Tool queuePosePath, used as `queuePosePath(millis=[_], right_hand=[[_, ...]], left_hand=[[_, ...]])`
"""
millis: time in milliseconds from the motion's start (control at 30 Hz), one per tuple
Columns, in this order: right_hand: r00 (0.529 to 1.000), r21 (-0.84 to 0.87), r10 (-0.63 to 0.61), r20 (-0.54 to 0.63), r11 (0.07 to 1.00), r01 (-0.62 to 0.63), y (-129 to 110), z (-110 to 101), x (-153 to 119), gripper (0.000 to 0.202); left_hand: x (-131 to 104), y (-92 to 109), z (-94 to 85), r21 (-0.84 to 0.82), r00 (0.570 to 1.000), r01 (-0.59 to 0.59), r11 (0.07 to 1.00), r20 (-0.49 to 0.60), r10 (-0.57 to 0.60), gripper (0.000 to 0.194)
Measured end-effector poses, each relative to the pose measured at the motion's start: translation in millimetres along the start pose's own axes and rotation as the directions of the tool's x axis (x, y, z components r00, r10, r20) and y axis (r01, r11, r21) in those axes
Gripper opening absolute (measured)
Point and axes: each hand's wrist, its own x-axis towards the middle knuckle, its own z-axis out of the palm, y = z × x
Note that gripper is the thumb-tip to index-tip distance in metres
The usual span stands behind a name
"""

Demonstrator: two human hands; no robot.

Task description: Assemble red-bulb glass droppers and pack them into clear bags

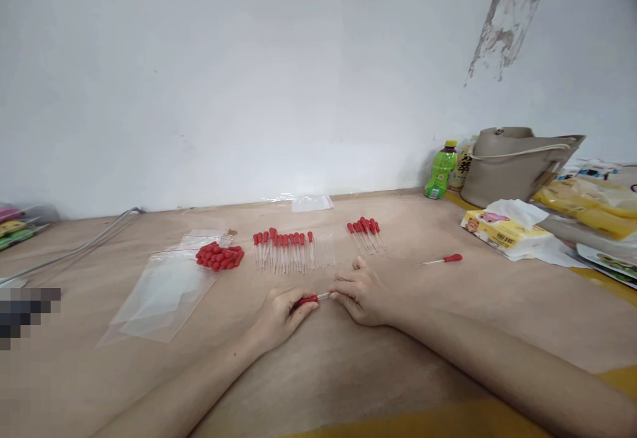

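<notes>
Row [293, 252], landmark for this list: slim clear tubes lying side by side on the brown table cover [318, 371], most topped with red bulbs, those toward the right end bare.

Bulb [307, 300], red, one: on your side of the row, clamped between the thumb and fingers of your left hand [279, 315], its mouth turned right.

Tube [324, 296], clear, one: on your side of the row, pinched in the fingertips of your right hand [361, 297], its end meeting the bulb. How far it sits inside, you cannot tell. Your two hands are near each other, just apart.

Pile [219, 257], loose red bulbs: just left of the row, partly over the clear bags [164, 292], which lie flat and overlap.

Cluster [365, 227], red-topped droppers: right of the row, tips pointing toward you.

Dropper [452, 258], single, red-topped: farther right of the row, lying on its side, bulb end to the right.

Small bag [311, 204], clear: behind the row, near the wall [249, 79].

Tissue box [502, 232], yellow and white, one tissue pulled up: well right of the row.

Green bottle [440, 172], yellow cap, and grey-brown tote [507, 169]: right of and behind the row, both upright.

Cable [94, 242], grey: well left of the row, running back to the wall.
</notes>
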Motion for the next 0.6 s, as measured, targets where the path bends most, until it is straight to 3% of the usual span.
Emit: queuePosePath(millis=[333, 600], right_hand=[[0.988, 0.043, 0.088, 0.126, 0.995, -0.094, -11, -3, 4, 0.021], [0.967, 0.15, 0.147, 0.206, 0.972, -0.18, -14, -6, 6, 0.023]], left_hand=[[0, 1, -1.7, 0.08, 0.997, -0.073, 0.994, 0.021, 0.071, 0.019], [0, -4, -4.0, 0.271, 0.963, -0.268, 0.925, 0.047, 0.265, 0.019]])
